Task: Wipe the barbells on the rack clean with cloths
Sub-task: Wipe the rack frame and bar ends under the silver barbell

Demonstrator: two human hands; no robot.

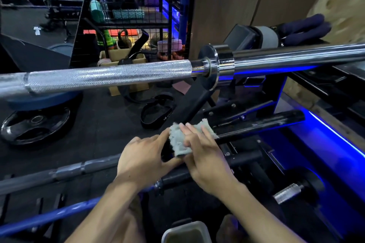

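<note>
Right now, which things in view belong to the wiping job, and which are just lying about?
In the job:
- grey cloth, held by left hand and right hand
- black bar under the cloth
- chrome barbell above

Lying about:
- black weight plate on floor
- lifting belt
- kettlebell
- blue bar

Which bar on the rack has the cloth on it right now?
The black bar in the middle, where both hands hold the grey cloth. The chrome bar above and the blue bar below are untouched.
</note>
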